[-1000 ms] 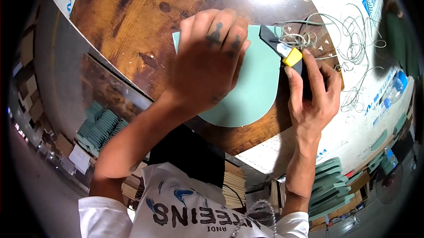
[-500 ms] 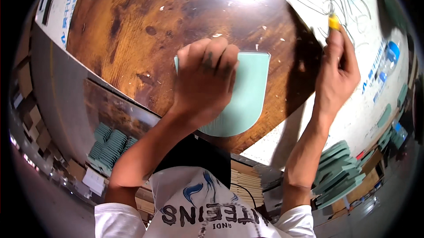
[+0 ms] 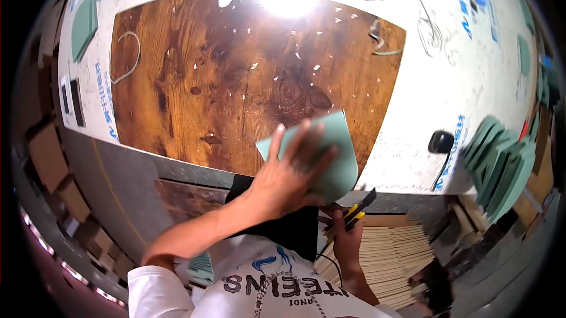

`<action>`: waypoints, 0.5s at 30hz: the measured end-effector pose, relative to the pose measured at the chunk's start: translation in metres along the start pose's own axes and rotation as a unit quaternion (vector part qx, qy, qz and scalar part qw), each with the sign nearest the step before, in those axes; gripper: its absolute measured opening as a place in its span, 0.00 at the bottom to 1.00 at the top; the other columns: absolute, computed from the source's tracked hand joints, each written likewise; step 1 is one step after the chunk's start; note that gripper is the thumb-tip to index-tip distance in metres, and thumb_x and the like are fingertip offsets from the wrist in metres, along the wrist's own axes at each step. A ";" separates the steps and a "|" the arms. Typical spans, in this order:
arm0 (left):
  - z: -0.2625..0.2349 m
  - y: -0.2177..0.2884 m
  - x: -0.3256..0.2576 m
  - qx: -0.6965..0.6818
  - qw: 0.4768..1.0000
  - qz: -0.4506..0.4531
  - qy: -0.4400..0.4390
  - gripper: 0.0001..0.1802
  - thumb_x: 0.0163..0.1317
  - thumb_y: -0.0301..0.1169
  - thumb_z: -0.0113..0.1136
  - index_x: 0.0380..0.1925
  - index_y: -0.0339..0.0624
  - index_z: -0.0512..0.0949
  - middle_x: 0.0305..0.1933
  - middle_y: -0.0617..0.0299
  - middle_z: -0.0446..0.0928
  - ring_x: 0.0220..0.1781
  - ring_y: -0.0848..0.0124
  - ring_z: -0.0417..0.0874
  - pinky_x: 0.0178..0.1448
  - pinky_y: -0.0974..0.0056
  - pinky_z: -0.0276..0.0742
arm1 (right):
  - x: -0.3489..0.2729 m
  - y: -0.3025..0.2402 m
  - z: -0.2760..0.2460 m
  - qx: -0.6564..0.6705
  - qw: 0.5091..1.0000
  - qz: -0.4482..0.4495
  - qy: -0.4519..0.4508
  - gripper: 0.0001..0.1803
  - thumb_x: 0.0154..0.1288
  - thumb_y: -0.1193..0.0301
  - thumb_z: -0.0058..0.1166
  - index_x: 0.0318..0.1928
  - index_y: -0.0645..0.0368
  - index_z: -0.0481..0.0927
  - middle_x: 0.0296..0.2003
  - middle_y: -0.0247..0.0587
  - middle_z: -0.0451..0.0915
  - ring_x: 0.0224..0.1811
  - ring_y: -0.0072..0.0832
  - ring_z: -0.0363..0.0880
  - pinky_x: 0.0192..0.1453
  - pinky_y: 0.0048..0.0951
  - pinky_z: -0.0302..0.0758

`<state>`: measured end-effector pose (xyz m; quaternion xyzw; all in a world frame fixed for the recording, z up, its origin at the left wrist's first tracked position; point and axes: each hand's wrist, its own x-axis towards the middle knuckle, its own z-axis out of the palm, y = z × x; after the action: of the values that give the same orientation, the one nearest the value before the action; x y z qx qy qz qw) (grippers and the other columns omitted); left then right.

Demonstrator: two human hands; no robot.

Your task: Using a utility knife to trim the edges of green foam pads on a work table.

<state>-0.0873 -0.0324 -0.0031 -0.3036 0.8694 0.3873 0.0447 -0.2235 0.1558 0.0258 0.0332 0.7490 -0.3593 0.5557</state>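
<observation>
A pale green pad (image 3: 341,150), straight on one side and rounded on the other, lies tilted at the front edge of the brown wood-grain board (image 3: 236,105). Part of it sticks out over the edge toward me. My left hand (image 3: 289,176) rests on the pad with fingers spread, slightly blurred. Below the table edge, close to the pad's rounded end, my right hand (image 3: 349,241) is closed round a yellow and black utility knife (image 3: 357,210). Its black end points up and to the right. Some of the right fingers are in shadow near the pad.
White scraps dot the board. Green pads (image 3: 498,159) stand stacked at the right, near a black computer mouse (image 3: 441,141). More pads (image 3: 85,29) lie far left. Thin cables (image 3: 433,32) cross the white tabletop (image 3: 413,111). Stacked light strips (image 3: 383,259) sit below the table.
The pad has turned and come toward me over the front edge. My left hand has spread from a curled grip. My right hand has dropped from above the table to below its edge.
</observation>
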 end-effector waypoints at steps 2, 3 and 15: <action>0.001 0.004 -0.019 0.051 0.989 0.054 -0.125 0.63 0.41 0.55 0.77 0.79 0.59 0.56 0.84 0.44 0.44 0.86 0.45 0.41 0.77 0.22 0.41 | -0.006 0.022 0.009 0.093 0.994 -0.015 0.046 0.13 0.78 0.64 0.54 0.42 0.63 0.77 0.33 0.39 0.85 0.35 0.24 0.84 0.38 0.26 0.76; 0.000 0.005 -0.028 0.090 0.978 0.080 -0.172 0.63 0.42 0.53 0.78 0.79 0.60 0.55 0.85 0.46 0.43 0.86 0.47 0.41 0.77 0.22 0.41 | -0.011 0.027 0.010 0.107 0.993 -0.017 0.047 0.13 0.78 0.64 0.54 0.42 0.63 0.77 0.33 0.39 0.85 0.35 0.24 0.84 0.38 0.26 0.76; -0.117 -0.016 0.016 -0.305 0.905 -0.114 0.275 0.31 0.66 0.37 0.69 0.63 0.29 0.75 0.56 0.45 0.82 0.59 0.62 0.82 0.65 0.60 0.77 | -0.009 -0.054 0.009 0.077 0.968 -0.238 0.006 0.27 0.80 0.47 0.43 0.55 0.61 0.71 0.38 0.40 0.80 0.31 0.22 0.75 0.35 0.24 0.72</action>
<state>-0.0729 -0.1309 0.0629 -0.4936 0.6462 0.5270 -0.2471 -0.2370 0.1141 0.0593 -0.1012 0.7084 -0.5380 0.4455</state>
